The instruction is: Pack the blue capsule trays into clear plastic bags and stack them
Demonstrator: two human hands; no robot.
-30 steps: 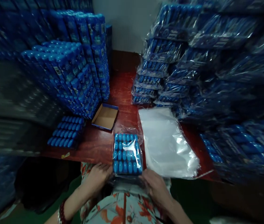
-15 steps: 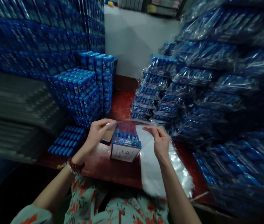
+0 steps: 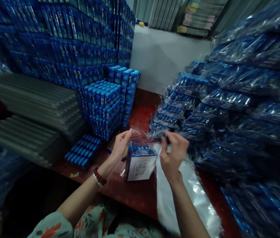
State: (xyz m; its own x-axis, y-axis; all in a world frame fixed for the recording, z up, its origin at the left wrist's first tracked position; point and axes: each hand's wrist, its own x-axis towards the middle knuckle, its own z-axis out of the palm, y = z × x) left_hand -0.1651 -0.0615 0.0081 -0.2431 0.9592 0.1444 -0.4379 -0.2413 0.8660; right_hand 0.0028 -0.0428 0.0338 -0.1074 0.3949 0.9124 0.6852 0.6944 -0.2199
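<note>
Red-brown table [image 3: 130,193]: blue bottle stacks [image 3: 105,105], bagged packs [image 3: 177,109], clear bags [image 3: 191,195], loose bottles [image 3: 82,153].

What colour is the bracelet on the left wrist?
Dark red beads on the bracelet, seen in the head view.

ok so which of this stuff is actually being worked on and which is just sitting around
In hand:
left hand and right hand, pinching the clear bag
blue box pack inside it

Lying about:
spare bags
loose blue tray
bagged stacks
unbagged stacks
</note>
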